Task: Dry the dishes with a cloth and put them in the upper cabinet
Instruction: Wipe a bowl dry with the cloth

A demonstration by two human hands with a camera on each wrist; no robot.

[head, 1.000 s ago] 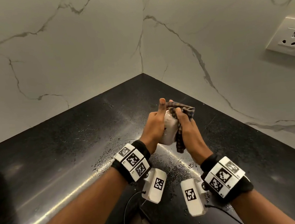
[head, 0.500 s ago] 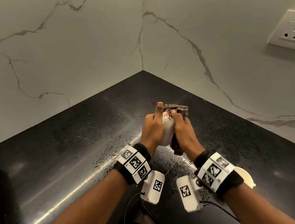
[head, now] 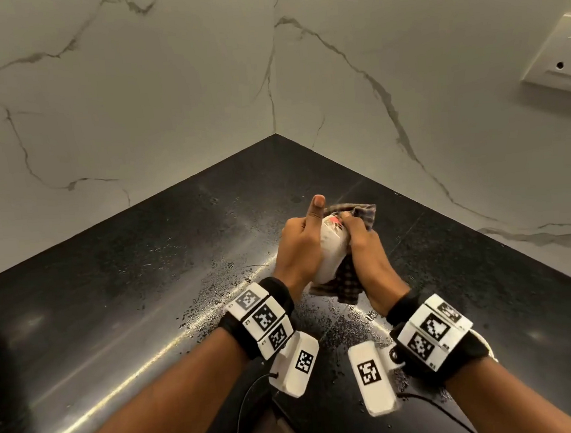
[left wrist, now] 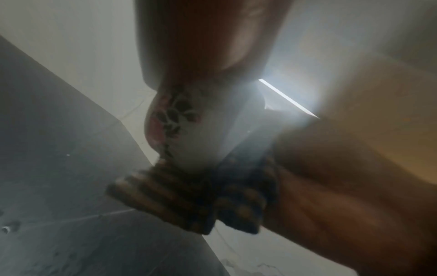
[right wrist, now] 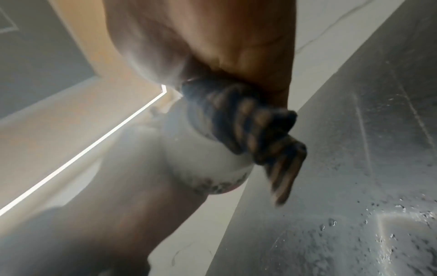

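Observation:
A white cup with a red and dark flower print (head: 331,247) is held above the black counter, between both hands. My left hand (head: 301,242) grips its left side, thumb pointing up. My right hand (head: 365,244) holds a dark checked cloth (head: 345,281) pressed against the cup's right side and rim. In the left wrist view the cup (left wrist: 189,130) shows its flower print, with the cloth (left wrist: 201,198) bunched under it. In the right wrist view the cloth (right wrist: 248,127) wraps over the cup (right wrist: 208,168). The cup's inside is hidden.
The black stone counter (head: 130,297) runs into a corner of two marble walls and carries water drops (head: 215,297) under my hands. A white wall socket (head: 561,54) sits on the right wall. No cabinet is in view.
The hands and cup shifted slightly back and down toward me. The right hand's fingers slid the cloth up over the cup's top, baring the flower print.

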